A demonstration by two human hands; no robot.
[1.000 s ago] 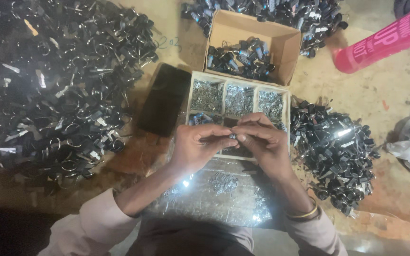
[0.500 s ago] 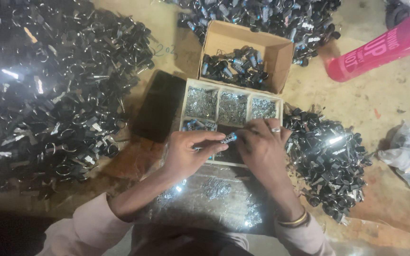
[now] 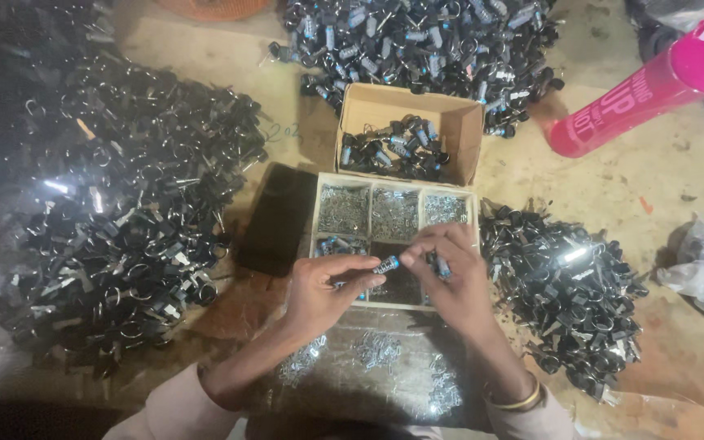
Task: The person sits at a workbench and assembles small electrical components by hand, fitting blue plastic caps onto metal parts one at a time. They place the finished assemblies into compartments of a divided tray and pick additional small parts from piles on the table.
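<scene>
The left hand (image 3: 319, 289) and right hand (image 3: 454, 277) meet over the divided tray (image 3: 395, 213); both pinch a small dark part (image 3: 386, 265) with a blue tip between fingertips; the right seems to hold a second piece, blurred; heaps of parts (image 3: 568, 293) lie beside; a box (image 3: 405, 110) stands behind.

Pale sleeves, seemingly pinkish; gold bangle (image 3: 518, 402).
</scene>
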